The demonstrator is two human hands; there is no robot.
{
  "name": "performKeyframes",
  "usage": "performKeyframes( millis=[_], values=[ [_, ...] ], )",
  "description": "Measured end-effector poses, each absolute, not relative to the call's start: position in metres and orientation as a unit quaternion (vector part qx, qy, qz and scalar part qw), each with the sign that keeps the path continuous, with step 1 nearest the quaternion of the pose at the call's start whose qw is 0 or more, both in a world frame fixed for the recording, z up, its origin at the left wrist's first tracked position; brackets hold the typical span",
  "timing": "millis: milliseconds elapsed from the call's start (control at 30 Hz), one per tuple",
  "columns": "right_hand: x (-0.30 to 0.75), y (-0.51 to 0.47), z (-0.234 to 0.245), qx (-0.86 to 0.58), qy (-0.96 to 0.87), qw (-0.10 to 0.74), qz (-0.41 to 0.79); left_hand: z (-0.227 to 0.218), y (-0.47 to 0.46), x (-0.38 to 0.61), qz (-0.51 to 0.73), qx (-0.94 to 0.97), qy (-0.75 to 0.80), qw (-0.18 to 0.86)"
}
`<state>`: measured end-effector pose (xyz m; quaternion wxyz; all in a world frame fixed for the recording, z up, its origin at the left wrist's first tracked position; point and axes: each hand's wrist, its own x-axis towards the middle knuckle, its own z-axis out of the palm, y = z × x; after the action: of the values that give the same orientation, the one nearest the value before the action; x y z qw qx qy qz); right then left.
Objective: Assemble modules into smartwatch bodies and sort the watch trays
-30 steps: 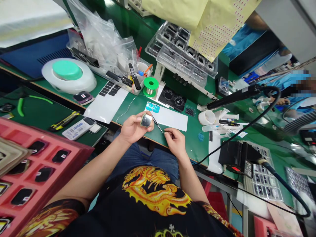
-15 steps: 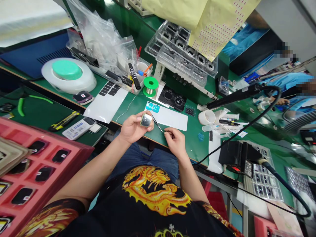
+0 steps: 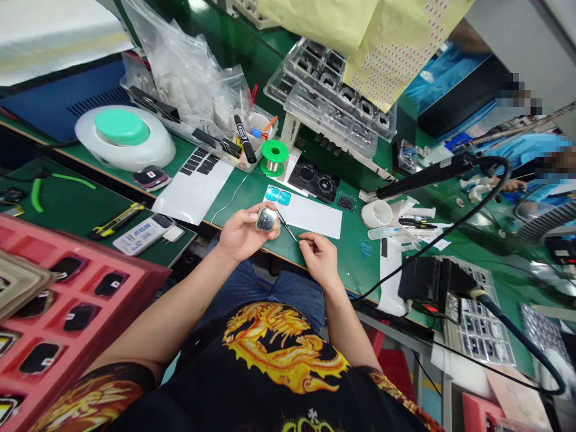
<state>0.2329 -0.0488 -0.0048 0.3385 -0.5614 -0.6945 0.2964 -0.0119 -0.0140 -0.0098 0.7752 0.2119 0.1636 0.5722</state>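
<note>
The left hand pinches a small square watch between its thumb and fingers, its shiny side turned up. The watch sits at that hand's fingertips, away and to the left of the right hand, over the near edge of the green desk. The right hand is half curled, its thumb and fingertips closed on the near end of a thin dark tool, which slants away to the left; its far tip is just beside the watch, though whether they touch I cannot tell. Just past the watch and the tool, a white sheet lies on the desk with two blue squares at its left end. Behind the sheet are a green spool of wire and a black tray, with a small box of dark bits beside the tray. Farther out on the left, a red foam tray holds rows of dark square pieces
</note>
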Motion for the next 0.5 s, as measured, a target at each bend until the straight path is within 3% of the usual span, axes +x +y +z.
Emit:
performKeyframes(
  millis=[500],
  values=[
    [0.2326, -0.0482, -0.0045, -0.556, -0.697, 0.346, 0.292, -0.0113, -0.0137, -0.0121, 0.571, 0.214, 0.157, 0.777]
  ],
)
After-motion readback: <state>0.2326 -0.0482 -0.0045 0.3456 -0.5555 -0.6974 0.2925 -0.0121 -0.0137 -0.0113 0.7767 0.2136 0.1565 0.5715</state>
